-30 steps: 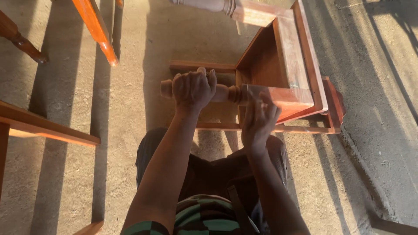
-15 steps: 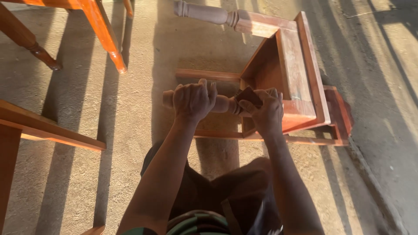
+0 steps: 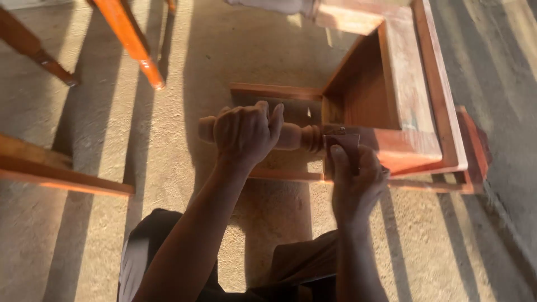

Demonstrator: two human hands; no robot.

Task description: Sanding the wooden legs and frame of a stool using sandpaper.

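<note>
A reddish wooden chair (image 3: pixel 391 106) lies tipped on its side on the floor; its turned leg (image 3: pixel 291 136) juts out horizontally, with a dark sandpaper piece (image 3: pixel 344 144) pressed against it.

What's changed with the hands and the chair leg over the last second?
The right hand has slid down and back along the square top of the turned leg, keeping the dark sanding pad pressed against it. The left hand still grips the leg's round part, and the overturned chair lies as before.

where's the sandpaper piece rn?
Head view, centre-right: the dark sandpaper piece is under the right hand, pressed against the squared top of the turned chair leg.
</note>
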